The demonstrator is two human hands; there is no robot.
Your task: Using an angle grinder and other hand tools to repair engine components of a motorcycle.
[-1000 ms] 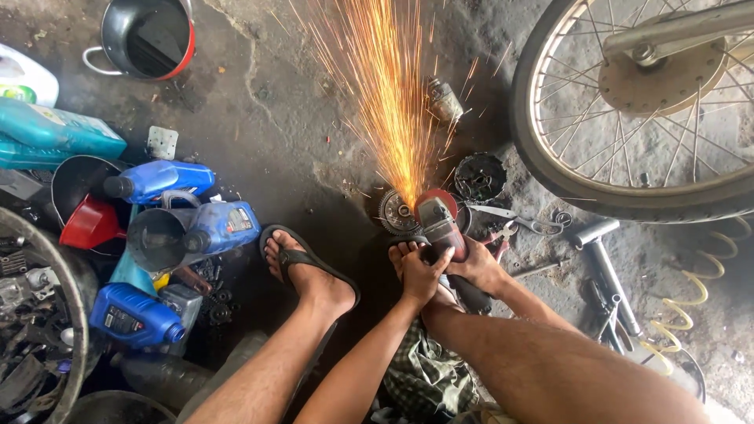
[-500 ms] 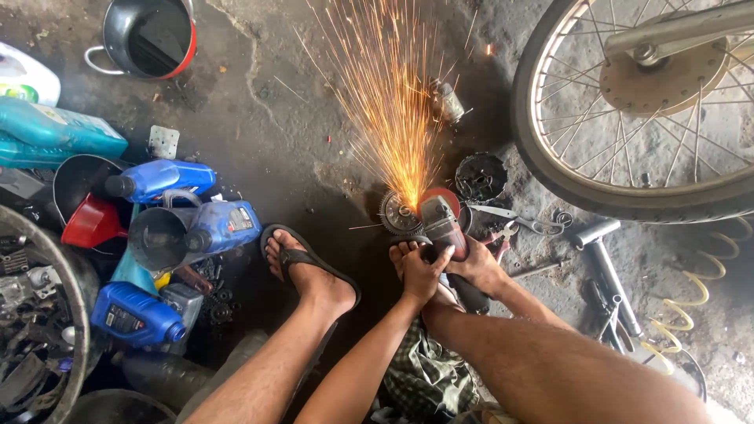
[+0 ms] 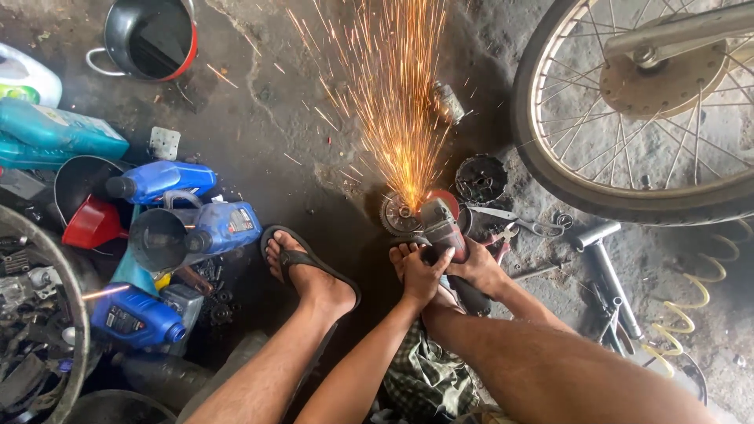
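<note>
Both hands remain clamped on the grinder (image 3: pixel 441 228), left hand (image 3: pixel 420 271) and right hand (image 3: pixel 481 267) each with grip pinching its body, the disc held as before against the toothed gear (image 3: pixel 397 213) just ahead on the floor, sparks (image 3: pixel 397 102) undiminished, so cutting continues.

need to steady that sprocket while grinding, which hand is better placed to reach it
Left, probably. The left hand sits on the near side of the angle grinder, closest to the sprocket; the right hand is behind the body.
</note>
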